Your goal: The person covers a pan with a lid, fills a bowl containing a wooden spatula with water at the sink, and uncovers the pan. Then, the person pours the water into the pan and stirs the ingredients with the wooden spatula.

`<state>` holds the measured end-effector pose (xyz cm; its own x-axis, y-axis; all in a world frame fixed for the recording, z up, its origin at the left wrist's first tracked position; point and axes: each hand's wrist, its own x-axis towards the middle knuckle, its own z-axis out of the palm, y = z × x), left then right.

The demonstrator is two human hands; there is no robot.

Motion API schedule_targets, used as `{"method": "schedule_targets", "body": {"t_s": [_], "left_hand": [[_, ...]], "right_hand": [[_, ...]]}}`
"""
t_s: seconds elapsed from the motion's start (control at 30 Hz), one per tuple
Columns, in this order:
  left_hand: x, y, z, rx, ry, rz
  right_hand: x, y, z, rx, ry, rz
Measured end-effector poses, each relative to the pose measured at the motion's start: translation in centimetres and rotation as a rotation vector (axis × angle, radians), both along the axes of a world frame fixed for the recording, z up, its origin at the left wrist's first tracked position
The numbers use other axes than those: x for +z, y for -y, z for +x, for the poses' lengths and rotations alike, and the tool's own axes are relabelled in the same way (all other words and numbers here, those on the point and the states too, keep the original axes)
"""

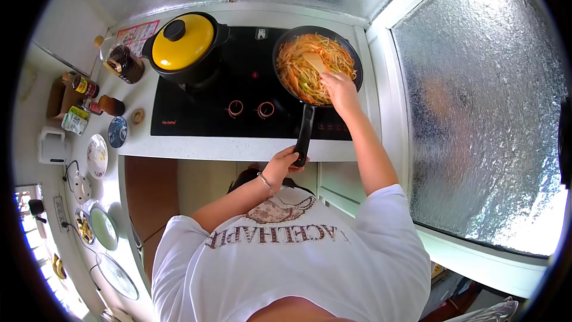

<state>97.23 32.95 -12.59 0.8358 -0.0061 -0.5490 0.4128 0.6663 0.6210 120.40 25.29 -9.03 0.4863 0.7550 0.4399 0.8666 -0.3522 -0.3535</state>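
A black frying pan point(280, 77) sits on the right side of the black cooktop point(196, 116), filled with shredded vegetables point(304, 77) in orange, pale and green strands. My left hand point(284, 168), with a bracelet at the wrist, is closed around the end of the pan's black handle point(305, 131). Over the pan's right part, my right hand point(341, 90) grips a light wooden spatula point(314, 59). The spatula's flat end rests among the vegetables, and its grip is mostly hidden by my fingers.
On the cooktop's left stands a black pot with a yellow lid point(189, 39). Bottles and jars point(124, 62), a blue patterned bowl point(117, 132), a floral plate point(97, 156), a green dish point(104, 228) and a glass lid point(117, 275) line the left counter. A textured glass panel point(476, 107) borders the right.
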Motion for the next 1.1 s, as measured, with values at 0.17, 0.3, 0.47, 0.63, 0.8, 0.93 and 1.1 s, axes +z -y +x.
{"method": "schedule_targets", "body": {"t_s": [0.17, 0.3, 0.47, 0.63, 0.8, 0.93, 1.1], "left_hand": [[0.1, -0.1, 0.0, 0.01, -0.007, -0.018], [0.3, -0.1, 0.0, 0.005, -0.003, -0.015], [0.2, 0.0, 0.1, -0.005, -0.004, -0.009], [0.0, -0.1, 0.2, -0.01, 0.01, -0.011], [0.4, -0.1, 0.2, -0.008, -0.006, -0.007], [0.0, -0.2, 0.2, -0.021, -0.015, -0.016], [0.1, -0.1, 0.2, -0.018, 0.007, -0.007]], "right_hand": [[2.4, 2.2, 2.0, -0.158, -0.015, 0.164], [-1.1, 2.2, 5.3, -0.238, -0.05, 0.151], [-0.1, 2.5, 2.2, -0.08, -0.096, 0.024], [5.4, 4.1, -0.5, -0.184, -0.289, -0.022], [2.2, 3.2, 1.0, -0.114, -0.113, -0.007], [3.2, 3.8, 2.5, -0.268, -0.144, 0.11], [0.7, 2.3, 6.4, -0.252, -0.067, 0.129]]}}
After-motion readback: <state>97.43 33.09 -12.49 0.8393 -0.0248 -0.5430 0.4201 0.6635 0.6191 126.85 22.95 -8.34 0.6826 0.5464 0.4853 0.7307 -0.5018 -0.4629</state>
